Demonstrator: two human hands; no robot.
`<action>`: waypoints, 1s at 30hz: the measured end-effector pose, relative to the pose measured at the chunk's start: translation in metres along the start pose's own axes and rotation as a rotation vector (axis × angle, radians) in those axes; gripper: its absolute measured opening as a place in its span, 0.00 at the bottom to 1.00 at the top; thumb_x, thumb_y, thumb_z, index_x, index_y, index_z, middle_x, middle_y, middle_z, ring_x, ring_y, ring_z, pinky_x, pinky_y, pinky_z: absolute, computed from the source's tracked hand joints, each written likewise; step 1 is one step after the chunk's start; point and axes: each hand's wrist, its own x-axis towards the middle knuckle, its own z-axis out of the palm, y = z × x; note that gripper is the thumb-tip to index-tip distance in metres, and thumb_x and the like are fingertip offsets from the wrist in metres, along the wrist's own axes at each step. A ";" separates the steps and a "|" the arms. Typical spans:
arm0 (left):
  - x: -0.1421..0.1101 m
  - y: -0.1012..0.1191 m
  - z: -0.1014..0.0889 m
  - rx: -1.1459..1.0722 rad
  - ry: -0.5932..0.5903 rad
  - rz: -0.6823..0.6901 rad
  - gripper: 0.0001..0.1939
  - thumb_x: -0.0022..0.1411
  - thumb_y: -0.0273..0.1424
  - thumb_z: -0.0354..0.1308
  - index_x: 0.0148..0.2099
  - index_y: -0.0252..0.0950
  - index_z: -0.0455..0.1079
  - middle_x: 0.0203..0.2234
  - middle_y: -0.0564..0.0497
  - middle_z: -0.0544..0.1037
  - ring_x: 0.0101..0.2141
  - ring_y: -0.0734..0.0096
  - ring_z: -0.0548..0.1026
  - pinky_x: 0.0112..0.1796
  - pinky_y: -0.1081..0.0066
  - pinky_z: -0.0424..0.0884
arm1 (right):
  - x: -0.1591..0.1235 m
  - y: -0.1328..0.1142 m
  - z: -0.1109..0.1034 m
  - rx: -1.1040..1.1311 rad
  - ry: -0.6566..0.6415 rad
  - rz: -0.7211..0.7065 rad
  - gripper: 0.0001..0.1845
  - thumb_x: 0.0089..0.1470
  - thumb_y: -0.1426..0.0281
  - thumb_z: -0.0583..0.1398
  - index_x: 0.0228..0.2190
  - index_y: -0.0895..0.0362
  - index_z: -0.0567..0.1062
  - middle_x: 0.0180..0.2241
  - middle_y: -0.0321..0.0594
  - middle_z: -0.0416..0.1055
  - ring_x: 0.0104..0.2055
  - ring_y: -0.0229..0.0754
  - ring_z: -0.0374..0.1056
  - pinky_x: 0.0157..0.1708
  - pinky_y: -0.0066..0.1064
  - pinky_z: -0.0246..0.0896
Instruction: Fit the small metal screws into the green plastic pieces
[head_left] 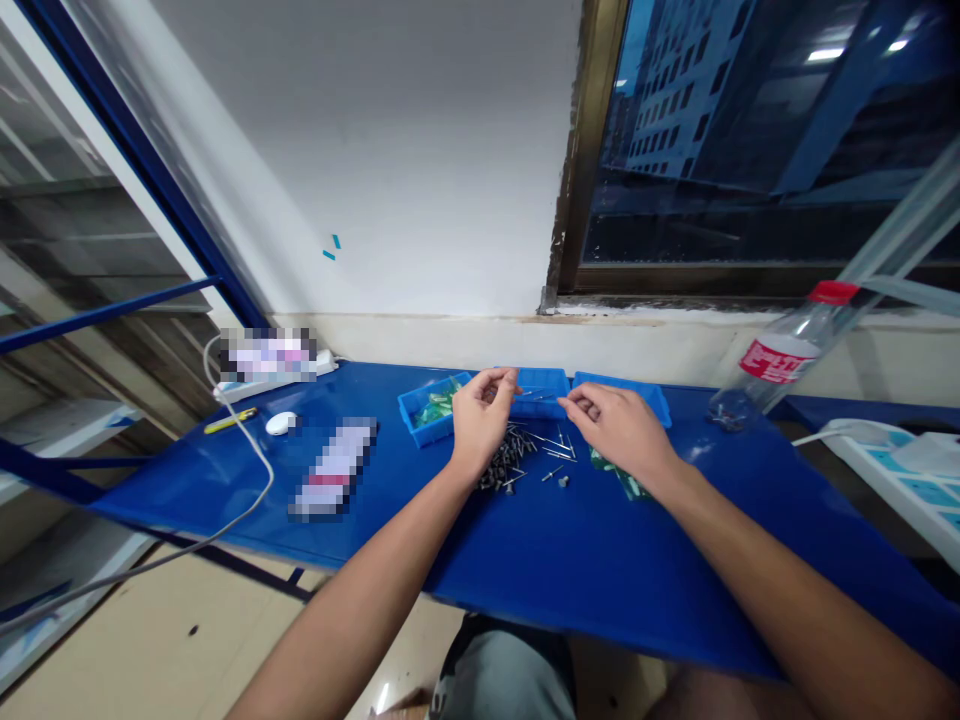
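My left hand (pixel 484 415) is closed in a pinch above a heap of small dark metal parts (pixel 504 462). Thin silvery pins (pixel 536 394) show just right of its fingertips, against the middle blue bin (pixel 555 378); whether the fingers hold one is unclear. My right hand (pixel 621 425) also pinches, its fingertips pointing left toward the other hand. Whatever it grips is too small to make out. Beneath lie several loose pin-like rivets (pixel 556 452) and a single small round part (pixel 564 482). Green plastic packaging (pixel 630 484) lies partly hidden under my right hand.
The left blue bin (pixel 427 432) contains green packaging; another blue bin (pixel 660 400) sits behind my right hand. A plastic bottle (pixel 776 360) stands at right. Leftward lie a white mouse-like object (pixel 282 423), a yellow cutter (pixel 229 420) and a cable (pixel 259 490) crossing the table edge.
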 end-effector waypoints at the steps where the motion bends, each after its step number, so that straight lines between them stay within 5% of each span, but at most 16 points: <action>1: 0.000 0.000 0.000 0.002 0.007 0.004 0.18 0.68 0.45 0.63 0.43 0.34 0.79 0.29 0.49 0.82 0.28 0.70 0.76 0.33 0.71 0.73 | -0.004 0.003 -0.006 -0.088 -0.039 -0.052 0.15 0.67 0.58 0.58 0.38 0.52 0.80 0.32 0.40 0.80 0.32 0.45 0.75 0.31 0.35 0.62; 7: -0.003 0.003 0.000 0.018 0.008 0.065 0.17 0.68 0.44 0.62 0.44 0.34 0.80 0.27 0.49 0.81 0.27 0.70 0.77 0.32 0.70 0.73 | -0.023 0.027 -0.025 -0.368 -0.279 -0.224 0.13 0.67 0.60 0.60 0.45 0.53 0.80 0.44 0.45 0.80 0.47 0.52 0.76 0.37 0.37 0.68; 16: -0.004 0.000 0.000 0.095 -0.043 0.129 0.15 0.70 0.42 0.61 0.44 0.36 0.80 0.27 0.49 0.82 0.29 0.67 0.81 0.31 0.70 0.74 | -0.025 0.032 -0.018 -0.402 -0.411 -0.226 0.06 0.64 0.72 0.60 0.39 0.52 0.78 0.39 0.42 0.81 0.42 0.49 0.77 0.36 0.35 0.65; 19: -0.004 0.000 0.000 0.136 -0.106 0.131 0.14 0.71 0.41 0.60 0.45 0.36 0.80 0.29 0.48 0.83 0.29 0.67 0.81 0.32 0.69 0.74 | -0.025 0.030 -0.020 -0.386 -0.297 -0.204 0.10 0.64 0.75 0.57 0.40 0.52 0.78 0.40 0.42 0.81 0.42 0.48 0.77 0.34 0.33 0.64; 22: -0.005 0.002 0.001 0.194 -0.300 0.191 0.13 0.71 0.38 0.60 0.50 0.37 0.79 0.38 0.46 0.85 0.37 0.64 0.82 0.38 0.66 0.77 | -0.024 0.023 -0.022 -0.256 -0.071 -0.162 0.12 0.66 0.72 0.55 0.43 0.52 0.78 0.43 0.42 0.81 0.40 0.46 0.76 0.34 0.34 0.65; 26: -0.007 0.000 0.005 0.208 -0.577 0.252 0.33 0.62 0.37 0.70 0.67 0.43 0.68 0.57 0.42 0.79 0.53 0.54 0.79 0.52 0.58 0.76 | -0.024 0.010 -0.021 0.094 0.139 -0.053 0.11 0.66 0.63 0.57 0.41 0.52 0.79 0.42 0.43 0.81 0.30 0.43 0.73 0.36 0.37 0.69; 30: -0.009 -0.011 0.008 0.143 -0.642 0.126 0.32 0.64 0.35 0.68 0.68 0.40 0.66 0.47 0.43 0.84 0.46 0.58 0.83 0.51 0.57 0.78 | -0.026 0.001 -0.008 0.461 0.186 0.134 0.15 0.62 0.55 0.63 0.39 0.53 0.81 0.40 0.45 0.82 0.30 0.45 0.74 0.33 0.38 0.73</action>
